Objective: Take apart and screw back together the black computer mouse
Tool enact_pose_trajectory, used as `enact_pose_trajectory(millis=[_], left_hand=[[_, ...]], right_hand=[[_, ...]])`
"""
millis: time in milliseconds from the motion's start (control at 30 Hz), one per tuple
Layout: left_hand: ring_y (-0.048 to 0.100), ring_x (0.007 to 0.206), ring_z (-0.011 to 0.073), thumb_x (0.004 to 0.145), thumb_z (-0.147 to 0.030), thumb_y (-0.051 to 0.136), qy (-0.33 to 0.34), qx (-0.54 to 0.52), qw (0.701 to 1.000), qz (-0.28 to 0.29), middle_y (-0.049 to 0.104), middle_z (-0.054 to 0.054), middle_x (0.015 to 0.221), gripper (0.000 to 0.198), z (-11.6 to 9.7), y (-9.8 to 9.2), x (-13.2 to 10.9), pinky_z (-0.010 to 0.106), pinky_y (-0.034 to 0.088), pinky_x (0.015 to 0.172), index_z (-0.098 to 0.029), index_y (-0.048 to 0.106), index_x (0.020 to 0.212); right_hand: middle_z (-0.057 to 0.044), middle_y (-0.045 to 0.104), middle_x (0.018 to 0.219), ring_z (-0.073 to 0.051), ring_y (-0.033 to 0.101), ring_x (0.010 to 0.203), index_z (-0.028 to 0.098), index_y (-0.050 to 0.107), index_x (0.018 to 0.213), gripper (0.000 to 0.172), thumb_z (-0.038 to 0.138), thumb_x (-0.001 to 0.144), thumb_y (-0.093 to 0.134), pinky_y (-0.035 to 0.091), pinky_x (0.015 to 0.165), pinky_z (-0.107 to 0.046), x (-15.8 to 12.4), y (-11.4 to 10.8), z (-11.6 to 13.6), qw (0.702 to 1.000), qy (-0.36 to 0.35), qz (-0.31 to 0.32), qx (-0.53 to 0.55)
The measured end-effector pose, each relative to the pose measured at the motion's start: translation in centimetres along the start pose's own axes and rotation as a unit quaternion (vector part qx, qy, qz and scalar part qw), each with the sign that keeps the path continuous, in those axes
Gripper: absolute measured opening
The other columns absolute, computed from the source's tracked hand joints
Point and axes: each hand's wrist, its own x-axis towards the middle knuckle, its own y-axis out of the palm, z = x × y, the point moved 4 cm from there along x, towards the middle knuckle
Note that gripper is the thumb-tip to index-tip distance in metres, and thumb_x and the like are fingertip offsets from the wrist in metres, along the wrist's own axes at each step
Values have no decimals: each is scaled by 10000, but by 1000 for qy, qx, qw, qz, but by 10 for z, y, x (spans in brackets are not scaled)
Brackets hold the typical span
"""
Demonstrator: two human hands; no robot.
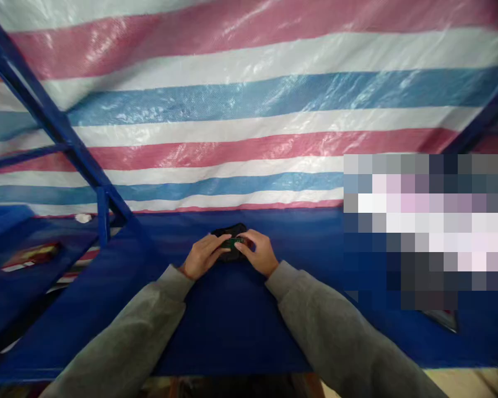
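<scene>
Black object [231,231] sits at the far middle of the blue tabletop [232,326], close to the striped tarp [249,110]. Both arms reach straight forward in grey sleeves [149,320], wrists low on the surface. Left hand [201,257] and right hand [260,253] meet over the object, fingers curled in and gripping it from either side around a small green part [233,241]. Blue frame [58,127] slants at left. Can't tell what the object is.

Small black object [231,239] with green part, lying on blue shelf, far end.
</scene>
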Motion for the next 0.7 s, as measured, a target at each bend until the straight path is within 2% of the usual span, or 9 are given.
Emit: enact_pose_trajectory(millis=[333, 433, 533, 567, 633, 700], left_hand=[[633, 811, 157, 871, -209, 567, 14, 26, 1000, 8, 673, 59, 899, 428, 0, 2, -2, 296, 518, 790, -193, 485, 1291], [635, 778, 145, 861, -213, 583, 1, 29, 1000, -5, 672, 48, 876, 422, 0, 1, -1, 281, 524, 773, -189, 504, 1275], [646, 753, 133, 856, -244, 592, -48, 8, 998, -28, 681, 44, 886, 385, 2, -2, 2, 252, 535, 737, -187, 545, 1233], [654, 764, 135, 854, -262, 594, -67, -3, 997, -33, 688, 47, 907, 373, 3, -3, 2, 247, 540, 735, -186, 560, 1218], [670, 796, 148, 848, -304, 597, -101, -22, 994, -39, 700, 53, 955, 363, 5, -4, 4, 250, 550, 744, -186, 586, 1191], [679, 821, 158, 841, -343, 599, -128, -34, 990, -41, 705, 53, 999, 368, 6, -5, 4, 263, 556, 770, -190, 601, 1176]], right_hand=[[37, 469, 578, -107, 443, 544, 179, 596, 674, 202, 326, 799, 657, 367, 560, -244, 1, -4, -3, 998, 32, -56, -9], [38, 473, 578, -107, 449, 545, 181, 578, 655, 211, 313, 807, 642, 376, 569, -249, 1, -6, -3, 997, 36, -67, -5], [26, 515, 646, -115, 481, 586, 182, 620, 826, 107, 289, 830, 609, 410, 602, -257, 0, -5, -3, 998, 27, -61, 15], [19, 534, 692, -118, 494, 605, 183, 619, 942, 155, 285, 825, 614, 426, 614, -260, -1, -4, -3, 998, 25, -58, 27], [-1, 565, 809, -123, 519, 649, 193, 558, 1152, 375, 285, 799, 649, 455, 638, -266, -2, -2, -3, 998, 19, -42, 49], [-22, 574, 907, -129, 538, 694, 212, 501, 1256, 519, 289, 775, 681, 474, 661, -274, -2, 2, -4, 998, 10, -13, 58]])
